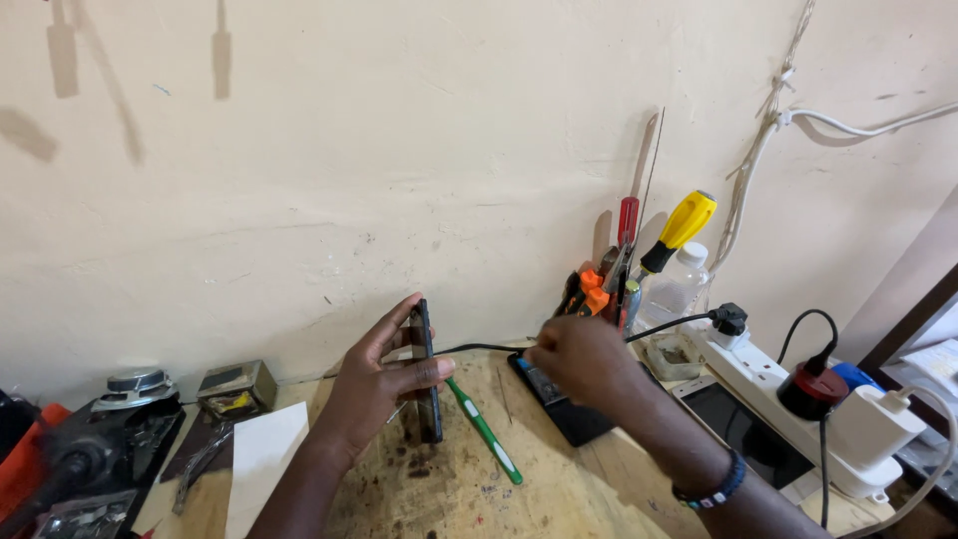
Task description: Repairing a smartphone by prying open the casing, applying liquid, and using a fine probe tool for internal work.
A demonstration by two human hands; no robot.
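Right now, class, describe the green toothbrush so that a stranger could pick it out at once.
Start at the scratched wooden bench against the cream wall. Between the person's left hand, which holds a dark phone on edge, and the right hand lies the green toothbrush, flat and slanting. It is the only green, white-tipped stick there.

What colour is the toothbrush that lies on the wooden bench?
The toothbrush is green with white parts, seen in the head view beside the left hand.
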